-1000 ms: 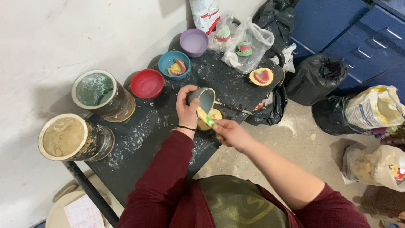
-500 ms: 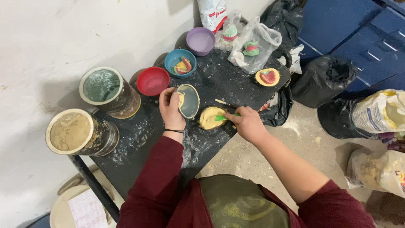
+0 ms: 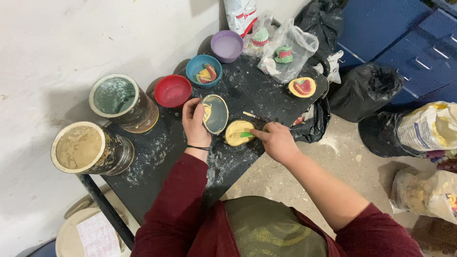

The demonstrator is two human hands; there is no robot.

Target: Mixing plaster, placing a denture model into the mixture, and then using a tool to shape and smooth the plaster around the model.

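Hands at a dusty black table [image 3: 157, 157]: the left hand [image 3: 195, 124] grips a tilted mixing bowl [image 3: 215, 113] beside a red bowl [image 3: 173, 90], while the right hand [image 3: 277, 141] pinches a green tool [image 3: 246, 134] against a yellow cast [image 3: 236, 133] near the table's front edge.

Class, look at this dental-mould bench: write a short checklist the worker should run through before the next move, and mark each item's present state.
1. Left hand grips the mixing bowl: ok.
2. Right hand holds the green tool on the yellow mould: ok.
3. Mould lies flat on the table: ok.
4. Mix left in the bowl: cannot tell.
5. Red bowl clear of the left hand: ok.
6. Table free of spilled powder: not ok.
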